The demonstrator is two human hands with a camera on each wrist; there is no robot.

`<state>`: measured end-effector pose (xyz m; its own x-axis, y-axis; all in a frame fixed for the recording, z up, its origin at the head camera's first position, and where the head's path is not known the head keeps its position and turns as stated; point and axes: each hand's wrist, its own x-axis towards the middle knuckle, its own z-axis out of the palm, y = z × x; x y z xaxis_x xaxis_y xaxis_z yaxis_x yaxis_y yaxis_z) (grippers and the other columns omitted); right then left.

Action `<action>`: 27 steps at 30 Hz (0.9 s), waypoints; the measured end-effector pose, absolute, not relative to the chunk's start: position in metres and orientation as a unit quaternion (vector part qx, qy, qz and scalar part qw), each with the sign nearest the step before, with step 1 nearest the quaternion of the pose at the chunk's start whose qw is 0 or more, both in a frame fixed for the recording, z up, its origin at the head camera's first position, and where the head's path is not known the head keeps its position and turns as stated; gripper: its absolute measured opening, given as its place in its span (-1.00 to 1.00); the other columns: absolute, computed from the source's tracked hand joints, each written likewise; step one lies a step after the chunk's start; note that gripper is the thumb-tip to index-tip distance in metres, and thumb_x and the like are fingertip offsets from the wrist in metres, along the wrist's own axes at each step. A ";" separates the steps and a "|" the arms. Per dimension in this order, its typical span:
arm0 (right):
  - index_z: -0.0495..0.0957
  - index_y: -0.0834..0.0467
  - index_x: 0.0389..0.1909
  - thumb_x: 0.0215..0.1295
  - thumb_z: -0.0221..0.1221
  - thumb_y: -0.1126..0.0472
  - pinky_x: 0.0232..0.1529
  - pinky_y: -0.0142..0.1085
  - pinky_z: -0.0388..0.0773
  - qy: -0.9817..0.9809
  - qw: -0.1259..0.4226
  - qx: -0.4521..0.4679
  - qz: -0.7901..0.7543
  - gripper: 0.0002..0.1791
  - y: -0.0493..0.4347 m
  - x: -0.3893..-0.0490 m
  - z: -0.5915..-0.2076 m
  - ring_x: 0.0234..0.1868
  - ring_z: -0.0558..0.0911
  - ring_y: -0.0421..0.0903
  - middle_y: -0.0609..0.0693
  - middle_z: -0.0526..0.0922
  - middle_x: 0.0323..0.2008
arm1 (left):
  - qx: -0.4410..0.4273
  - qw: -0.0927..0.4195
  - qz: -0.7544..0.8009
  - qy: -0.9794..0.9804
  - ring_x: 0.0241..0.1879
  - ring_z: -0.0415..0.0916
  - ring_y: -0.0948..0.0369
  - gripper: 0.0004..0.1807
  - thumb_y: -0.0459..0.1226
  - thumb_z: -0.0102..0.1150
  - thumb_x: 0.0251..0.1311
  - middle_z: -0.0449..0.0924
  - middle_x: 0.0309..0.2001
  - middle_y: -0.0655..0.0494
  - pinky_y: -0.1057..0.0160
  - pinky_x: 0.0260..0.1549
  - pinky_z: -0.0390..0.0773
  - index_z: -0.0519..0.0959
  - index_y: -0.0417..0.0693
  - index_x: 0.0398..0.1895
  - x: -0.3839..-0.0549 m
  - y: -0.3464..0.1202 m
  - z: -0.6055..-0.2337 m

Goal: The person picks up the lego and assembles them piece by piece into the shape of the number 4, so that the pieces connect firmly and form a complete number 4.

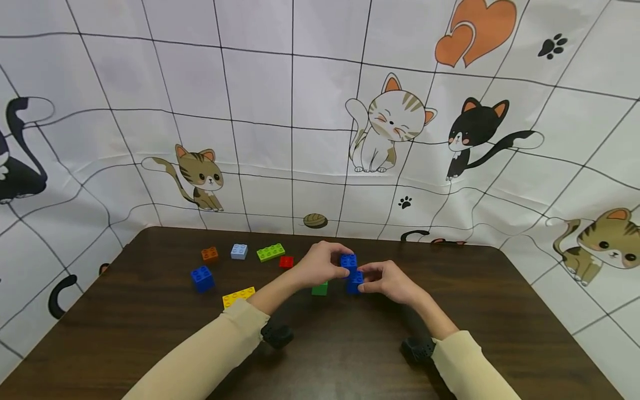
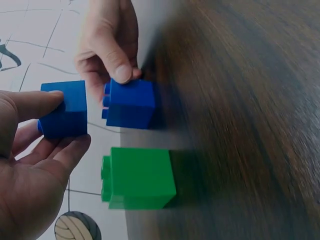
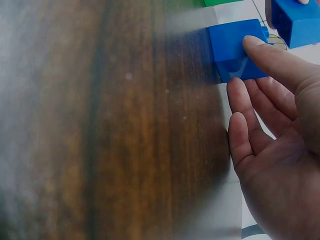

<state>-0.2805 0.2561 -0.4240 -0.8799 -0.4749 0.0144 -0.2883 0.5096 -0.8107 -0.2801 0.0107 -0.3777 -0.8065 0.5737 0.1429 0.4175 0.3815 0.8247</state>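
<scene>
My left hand (image 1: 322, 264) pinches a blue toy brick (image 2: 64, 110) between thumb and fingers, lifted off the table. Just to its right, a second blue brick (image 2: 131, 104) stands on the table with its studs up. My right hand (image 1: 390, 281) grips that second brick by its side, thumb on one face and fingertips on another, as the right wrist view shows. The two blue bricks are apart in the left wrist view. A green brick (image 2: 142, 177) stands on the table beside them, partly behind my left hand in the head view.
Left on the dark wooden table (image 1: 350, 355) lie a yellow brick (image 1: 239, 296), another blue brick (image 1: 202, 279), an orange brick (image 1: 210, 254), a light blue brick (image 1: 239, 251), a lime brick (image 1: 270, 252) and a red brick (image 1: 286, 261). A cat-print sheet (image 1: 260, 139) hangs behind.
</scene>
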 end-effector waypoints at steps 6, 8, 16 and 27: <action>0.59 0.38 0.18 0.32 0.38 0.20 0.01 -0.13 0.67 0.861 0.102 -0.224 -0.446 -0.51 0.254 -0.281 -0.423 -0.06 0.69 0.03 0.19 0.71 0.02 | 0.290 0.086 0.460 0.835 -0.10 0.62 0.05 -0.58 -0.40 0.36 0.27 0.66 0.04 -0.13 0.15 -0.11 0.70 0.61 -0.27 0.20 -0.283 0.019 -0.378; 0.60 0.37 0.17 0.30 0.39 0.21 -0.01 -0.13 0.67 0.860 0.103 -0.222 -0.448 -0.51 0.254 -0.281 -0.423 -0.06 0.70 0.03 0.19 0.71 0.02 | 0.290 0.086 0.456 0.837 -0.09 0.62 0.06 -0.57 -0.39 0.37 0.26 0.67 0.03 -0.12 0.14 -0.09 0.69 0.61 -0.27 0.19 -0.284 0.022 -0.378; 0.61 0.36 0.16 0.31 0.39 0.21 -0.05 -0.16 0.68 0.860 0.104 -0.212 -0.453 -0.53 0.256 -0.281 -0.426 -0.10 0.70 0.00 0.15 0.73 -0.02 | 0.293 0.093 0.443 0.842 -0.11 0.62 0.08 -0.58 -0.37 0.38 0.26 0.69 -0.02 -0.07 0.14 -0.09 0.69 0.62 -0.25 0.18 -0.290 0.025 -0.384; 0.61 0.36 0.18 0.31 0.39 0.21 -0.03 -0.18 0.68 0.856 0.107 -0.216 -0.457 -0.52 0.260 -0.282 -0.428 -0.06 0.71 0.00 0.17 0.72 0.02 | 0.285 0.111 0.462 0.832 0.00 0.64 0.04 -0.60 -0.30 0.36 0.30 0.69 0.04 -0.08 0.08 0.02 0.66 0.64 -0.23 0.18 -0.292 0.028 -0.387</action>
<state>-0.2822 0.2600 -0.4285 -0.8842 -0.4669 0.0150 -0.2720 0.4885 -0.8291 -0.2924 0.0282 -0.3873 -0.8124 0.5777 0.0787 0.3723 0.4102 0.8326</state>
